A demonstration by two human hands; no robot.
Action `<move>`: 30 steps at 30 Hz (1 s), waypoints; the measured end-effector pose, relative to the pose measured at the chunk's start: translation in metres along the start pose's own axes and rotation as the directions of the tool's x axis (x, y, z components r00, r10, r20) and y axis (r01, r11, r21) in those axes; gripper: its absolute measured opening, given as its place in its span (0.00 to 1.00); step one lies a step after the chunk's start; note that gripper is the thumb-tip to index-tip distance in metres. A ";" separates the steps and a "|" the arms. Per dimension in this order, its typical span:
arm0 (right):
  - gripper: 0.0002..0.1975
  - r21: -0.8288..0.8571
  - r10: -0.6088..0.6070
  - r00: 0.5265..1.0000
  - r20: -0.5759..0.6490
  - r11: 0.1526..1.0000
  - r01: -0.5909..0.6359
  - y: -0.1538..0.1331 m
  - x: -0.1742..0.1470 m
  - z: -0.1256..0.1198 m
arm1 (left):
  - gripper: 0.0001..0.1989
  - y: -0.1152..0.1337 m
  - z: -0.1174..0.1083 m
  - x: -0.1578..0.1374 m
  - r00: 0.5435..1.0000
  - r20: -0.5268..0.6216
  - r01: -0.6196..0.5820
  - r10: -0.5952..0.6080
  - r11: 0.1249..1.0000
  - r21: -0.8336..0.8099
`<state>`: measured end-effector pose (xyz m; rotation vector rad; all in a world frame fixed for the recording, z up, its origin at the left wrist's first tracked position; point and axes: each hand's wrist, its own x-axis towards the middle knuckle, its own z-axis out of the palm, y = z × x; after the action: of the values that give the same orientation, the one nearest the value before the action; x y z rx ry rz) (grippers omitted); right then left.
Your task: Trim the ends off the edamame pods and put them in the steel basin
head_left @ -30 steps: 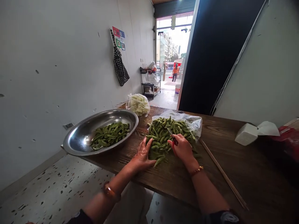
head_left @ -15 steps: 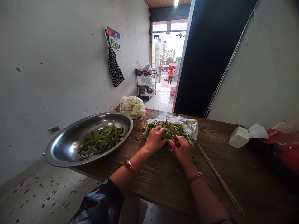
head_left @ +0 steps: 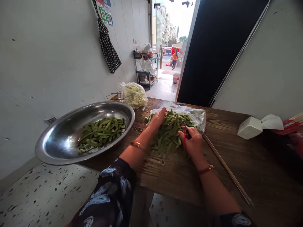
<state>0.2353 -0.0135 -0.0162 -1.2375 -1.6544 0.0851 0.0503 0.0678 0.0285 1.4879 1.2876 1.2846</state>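
A pile of green edamame pods (head_left: 168, 135) spreads over the table, partly on a clear plastic bag (head_left: 197, 117). My left hand (head_left: 157, 120) lies over the pile's left side, fingers stretched forward and touching pods. It holds nothing that I can see. At the pile's right edge my right hand (head_left: 194, 142) is closed around scissors (head_left: 187, 130) with red handles and dark blades that point up and away from me. More pods (head_left: 103, 134) lie in a wide steel basin (head_left: 56, 142) left of my left arm.
Behind the basin stands a bag of cauliflower (head_left: 133, 96) with thin sticks beside it. Wooden skewers (head_left: 227, 168) lie right of my right hand. A tissue pack (head_left: 249, 127) sits farther right. Beyond the wooden table (head_left: 163, 179) are a cart (head_left: 146, 71) and a person (head_left: 174, 60) outside.
My left hand has moved forward, and the pods have spread out toward me across the table. My right hand still grips the scissors, slightly farther right. The camera has tilted down.
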 end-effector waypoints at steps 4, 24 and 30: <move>0.19 -0.016 0.000 1.000 0.016 1.000 0.000 0.000 -0.001 -0.001 | 0.22 -0.011 -0.016 -0.019 0.999 0.021 0.034 -0.030 0.983 -0.181; 0.15 -0.088 -0.019 0.999 0.050 0.996 0.024 -0.019 -0.001 -0.008 | 0.13 -0.018 -0.029 -0.068 0.901 0.252 -0.432 0.353 0.687 0.584; 0.15 -0.085 -0.034 0.997 0.064 0.996 0.039 -0.017 -0.003 -0.004 | 0.10 -0.024 -0.027 -0.066 0.928 0.291 -0.371 0.233 0.655 0.658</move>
<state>0.2268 -0.0253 -0.0062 -1.2798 -1.7501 0.0307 0.0203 0.0060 -0.0021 2.3977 1.5386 0.8202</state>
